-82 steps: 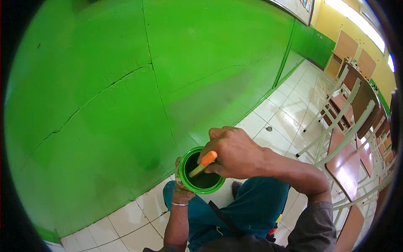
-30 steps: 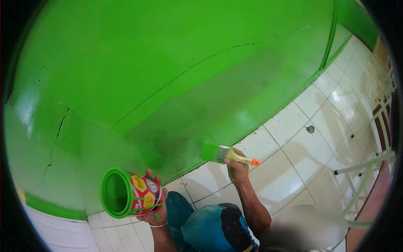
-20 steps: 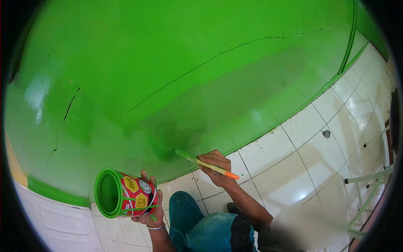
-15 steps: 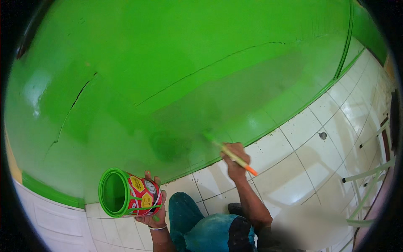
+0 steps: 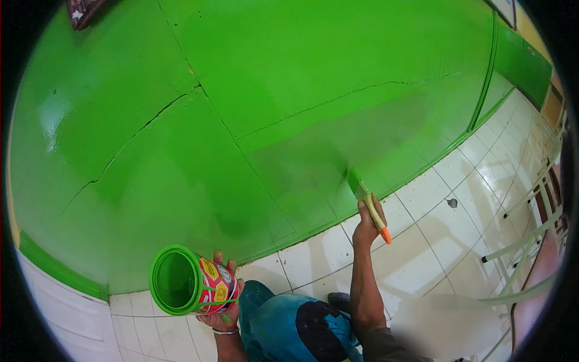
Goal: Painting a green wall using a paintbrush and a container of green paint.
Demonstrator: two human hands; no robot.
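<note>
My left hand [image 5: 219, 321] is wrapped round a paint can [image 5: 216, 288] with a red and yellow label. The can is tilted with its green-coated mouth facing left; how much paint is inside cannot be made out. Green smears mark that hand's fingers. In my right hand [image 5: 365, 224] is a paintbrush [image 5: 375, 211] with a pale handle and an orange tip. Its green bristles touch or nearly touch the lower part of a green wall [image 5: 289, 54]. A duller, greyish-green patch [image 5: 313, 148] spreads over the wall beside the brush.
Long cracks run across the wall. White floor tiles [image 5: 416, 253] meet its green bottom edge. Pale-framed chairs [image 5: 512, 247] stand at the right. A white panelled surface [image 5: 60, 314] lies at lower left, and a dark object [image 5: 84, 13] shows at upper left.
My right hand and the brush have moved right and slightly up along the wall, and the brush has turned. The can remains in my left hand. The view has shifted, showing more wall cracks.
</note>
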